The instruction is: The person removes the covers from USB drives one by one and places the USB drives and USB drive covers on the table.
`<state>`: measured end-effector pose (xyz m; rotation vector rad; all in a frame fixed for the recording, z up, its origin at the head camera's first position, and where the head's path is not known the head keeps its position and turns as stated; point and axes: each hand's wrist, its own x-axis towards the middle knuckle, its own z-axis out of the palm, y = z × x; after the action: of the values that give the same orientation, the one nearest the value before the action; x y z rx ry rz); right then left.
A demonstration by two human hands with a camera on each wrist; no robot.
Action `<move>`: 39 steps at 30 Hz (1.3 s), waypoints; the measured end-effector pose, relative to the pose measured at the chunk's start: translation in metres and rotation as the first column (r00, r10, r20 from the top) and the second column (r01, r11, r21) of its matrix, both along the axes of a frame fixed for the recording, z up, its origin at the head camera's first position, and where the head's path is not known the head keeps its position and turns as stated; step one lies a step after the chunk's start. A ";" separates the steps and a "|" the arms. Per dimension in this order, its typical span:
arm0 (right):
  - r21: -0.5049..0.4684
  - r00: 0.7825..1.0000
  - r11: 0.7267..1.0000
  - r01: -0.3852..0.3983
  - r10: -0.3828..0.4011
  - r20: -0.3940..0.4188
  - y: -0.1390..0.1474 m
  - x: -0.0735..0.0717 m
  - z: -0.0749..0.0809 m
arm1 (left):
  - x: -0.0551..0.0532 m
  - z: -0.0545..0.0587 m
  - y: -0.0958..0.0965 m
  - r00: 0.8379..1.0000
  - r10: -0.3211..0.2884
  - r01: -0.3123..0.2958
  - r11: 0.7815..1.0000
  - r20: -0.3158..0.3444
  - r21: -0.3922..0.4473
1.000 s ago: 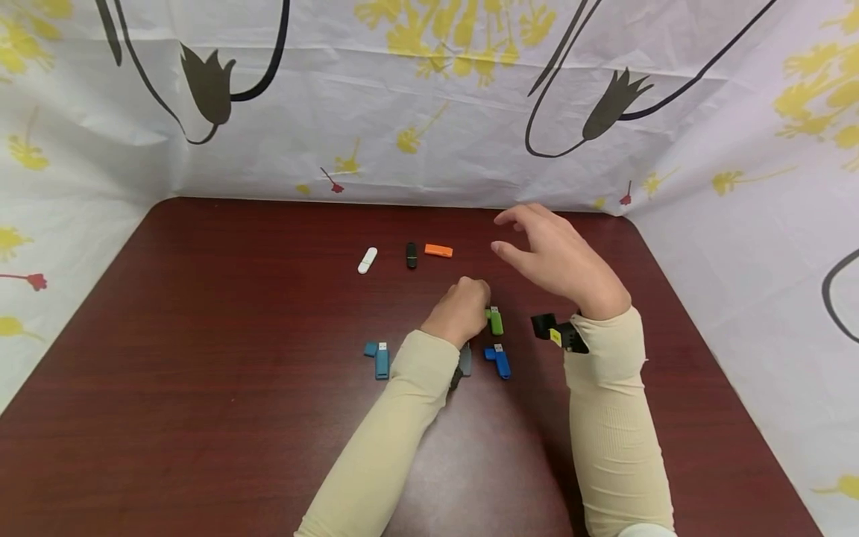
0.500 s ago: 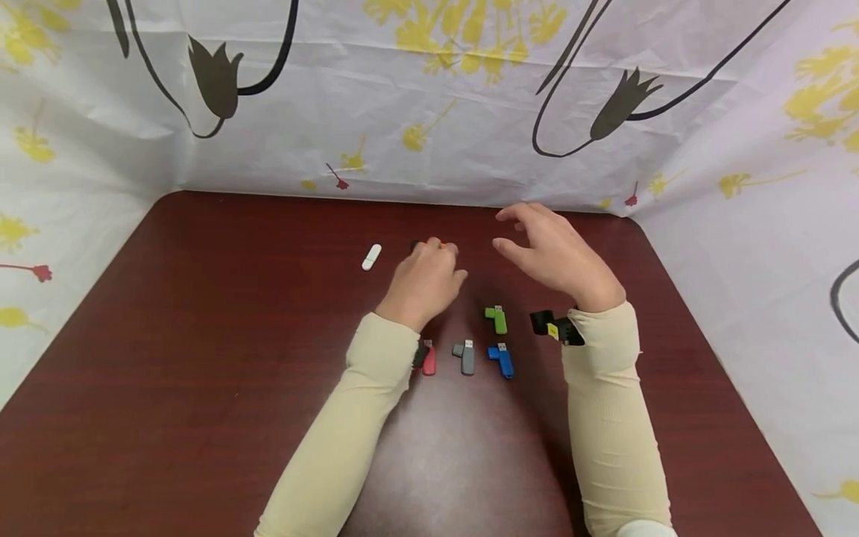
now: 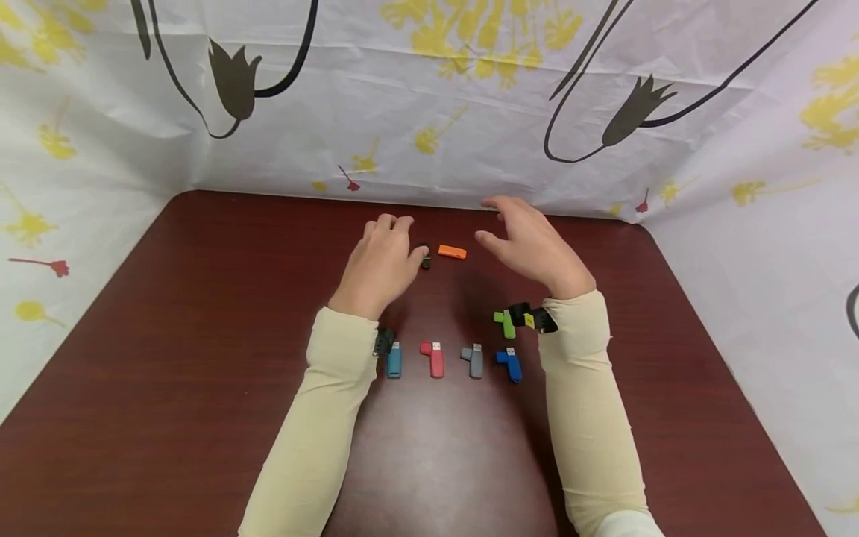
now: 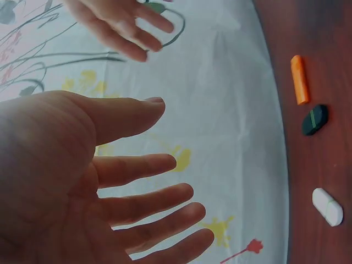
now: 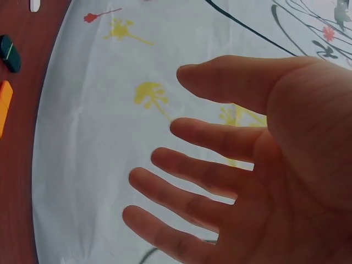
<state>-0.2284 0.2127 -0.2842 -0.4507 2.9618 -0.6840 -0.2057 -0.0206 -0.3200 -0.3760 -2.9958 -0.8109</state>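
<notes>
My left hand [image 3: 379, 265] hovers above the back half of the table, fingers spread and holding nothing. Its thumb overlaps a black USB stick [image 3: 426, 259] in the head view; the left wrist view shows that stick apart from the hand. A white USB stick [image 4: 328, 207], hidden behind the hand in the head view, lies nearest to it. To the right, my right hand [image 3: 533, 247] is raised with relaxed, parted fingers and nothing in them. An orange USB stick [image 3: 452, 252] lies between the two hands, beside the black one.
Nearer the front lie uncapped USB sticks: teal [image 3: 394, 362], red [image 3: 437, 361], grey [image 3: 476, 362], blue [image 3: 513, 365] and green [image 3: 508, 324]. They rest on a dark red-brown table [image 3: 201, 335]. A white patterned cloth [image 3: 470, 149] hangs behind and at both sides.
My left hand has left the green stick, passed over the black and orange ones and moved left over the white one, its fingers opening out. The right hand has barely moved.
</notes>
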 end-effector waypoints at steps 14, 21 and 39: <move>0.052 0.996 0.997 -0.059 0.055 0.074 -0.023 -0.037 -0.052 | 0.002 0.017 -0.027 0.998 0.061 -0.064 0.993 0.027 0.100; 0.130 0.974 0.989 -0.066 0.036 0.225 -0.029 -0.046 -0.079 | 0.002 0.016 -0.026 0.998 0.057 -0.060 0.992 0.035 0.110; 0.213 0.965 0.976 -0.044 -0.014 0.262 -0.035 -0.050 -0.095 | 0.003 0.016 -0.022 0.998 0.051 -0.055 0.994 0.043 0.093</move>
<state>-0.2783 0.1776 -0.3797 -0.3359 2.7364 -0.3768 -0.2030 -0.0428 -0.3041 -0.2796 -2.9759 -0.9611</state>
